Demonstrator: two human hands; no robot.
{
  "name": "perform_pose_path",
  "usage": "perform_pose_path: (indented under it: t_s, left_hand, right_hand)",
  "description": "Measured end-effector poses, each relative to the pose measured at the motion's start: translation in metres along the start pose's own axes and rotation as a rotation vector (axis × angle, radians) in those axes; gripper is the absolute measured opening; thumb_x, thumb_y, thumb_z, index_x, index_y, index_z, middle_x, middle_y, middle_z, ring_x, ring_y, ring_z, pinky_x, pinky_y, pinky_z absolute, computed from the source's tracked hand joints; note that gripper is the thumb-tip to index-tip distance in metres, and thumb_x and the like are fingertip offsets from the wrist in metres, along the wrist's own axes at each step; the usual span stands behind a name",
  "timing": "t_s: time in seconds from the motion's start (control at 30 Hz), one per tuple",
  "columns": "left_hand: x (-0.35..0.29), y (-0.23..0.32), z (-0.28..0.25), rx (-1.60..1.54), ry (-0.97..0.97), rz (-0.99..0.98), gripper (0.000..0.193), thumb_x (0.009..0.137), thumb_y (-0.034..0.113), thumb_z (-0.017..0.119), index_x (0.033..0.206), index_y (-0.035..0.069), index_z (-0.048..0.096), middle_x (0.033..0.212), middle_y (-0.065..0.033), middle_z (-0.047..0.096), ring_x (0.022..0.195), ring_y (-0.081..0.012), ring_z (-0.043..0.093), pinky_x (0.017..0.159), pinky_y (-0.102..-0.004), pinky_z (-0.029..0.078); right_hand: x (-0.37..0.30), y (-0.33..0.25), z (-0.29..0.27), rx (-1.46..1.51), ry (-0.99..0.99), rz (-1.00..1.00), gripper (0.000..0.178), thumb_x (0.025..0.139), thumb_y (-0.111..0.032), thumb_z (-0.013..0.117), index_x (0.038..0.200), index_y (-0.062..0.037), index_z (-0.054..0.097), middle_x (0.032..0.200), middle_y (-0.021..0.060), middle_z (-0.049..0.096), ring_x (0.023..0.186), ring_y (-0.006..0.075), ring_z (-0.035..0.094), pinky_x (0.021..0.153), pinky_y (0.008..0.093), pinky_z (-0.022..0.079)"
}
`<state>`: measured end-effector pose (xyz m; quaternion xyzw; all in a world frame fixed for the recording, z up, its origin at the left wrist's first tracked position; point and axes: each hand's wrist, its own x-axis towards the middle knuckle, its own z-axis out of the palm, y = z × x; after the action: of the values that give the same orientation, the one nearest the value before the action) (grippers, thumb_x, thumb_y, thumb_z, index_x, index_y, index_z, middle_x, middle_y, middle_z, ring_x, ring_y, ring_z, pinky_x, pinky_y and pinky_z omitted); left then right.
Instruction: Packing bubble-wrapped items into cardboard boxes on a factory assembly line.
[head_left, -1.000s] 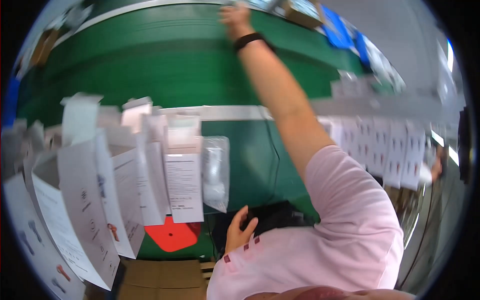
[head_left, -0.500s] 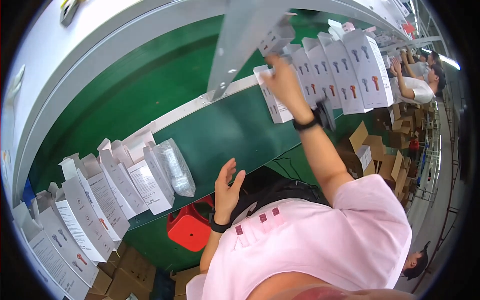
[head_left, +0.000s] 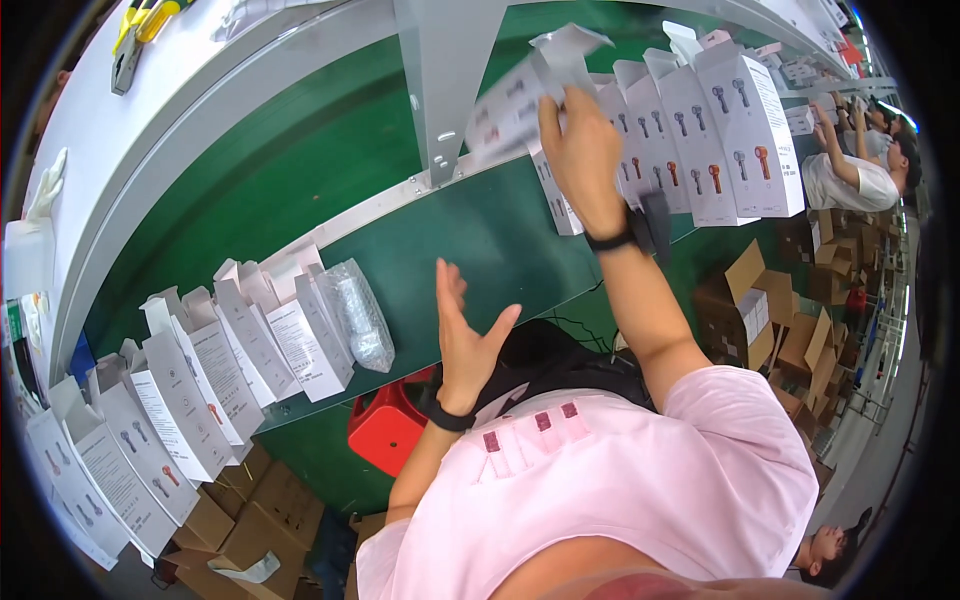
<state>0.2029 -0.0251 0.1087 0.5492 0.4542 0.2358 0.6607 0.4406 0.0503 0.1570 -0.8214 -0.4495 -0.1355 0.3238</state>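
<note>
My right hand [head_left: 588, 155] grips a white printed carton [head_left: 508, 108] by its upper edge. The carton is tilted, its top flaps stand up, and motion blurs it. Behind that hand, a row of similar white cartons [head_left: 697, 140] with pictures of small handheld devices stands upright at the right. Over the green bench top [head_left: 500, 245], my left hand [head_left: 468, 345] is spread open with nothing in it. Left of it a bubble-wrapped item [head_left: 358, 318] leans against the end of another row of open-topped white cartons [head_left: 310, 345].
A grey metal post [head_left: 445, 90] rises behind the bench. Below the bench edge is a red stool [head_left: 385, 440]. Brown cardboard boxes [head_left: 240, 540] lie at the lower left, and open ones [head_left: 745, 300] at the right. Co-workers [head_left: 850, 170] are at the far right.
My right hand has raised a carton out to the left, in front of the post's right side. My left hand has moved slightly up and right, its thumb spread wider. The view has shifted a little.
</note>
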Motion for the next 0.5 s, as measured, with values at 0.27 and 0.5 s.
perform_pose_path:
  t_s: [0.27, 0.5]
  left_hand:
    - [0.041, -0.008, 0.015, 0.299, -0.003, 0.26, 0.101, 0.075, 0.025, 0.08, 0.148, -0.004, 0.017, 0.13, -0.0221, 0.049, 0.11, -0.0272, 0.057, 0.083, -0.0319, 0.052]
    - [0.112, -0.083, 0.061, 0.021, -0.035, -0.091, 0.086, 0.084, 0.036, 0.073, 0.138, -0.014, 0.029, 0.127, -0.0287, 0.046, 0.118, -0.0344, 0.048, 0.099, -0.0401, 0.041]
  right_hand:
    - [-0.052, -0.027, -0.052, 0.27, -0.483, -0.028, 0.023, 0.083, -0.02, 0.068, 0.084, 0.0029, 0.062, 0.067, 0.0176, 0.063, 0.054, 0.0298, 0.061, 0.05, 0.0385, 0.043]
    - [0.069, 0.095, 0.155, -0.133, -0.129, 0.471, 0.107, 0.072, -0.038, 0.077, 0.143, 0.0136, 0.015, 0.143, 0.045, 0.015, 0.137, 0.0475, 0.025, 0.114, 0.0413, 0.026]
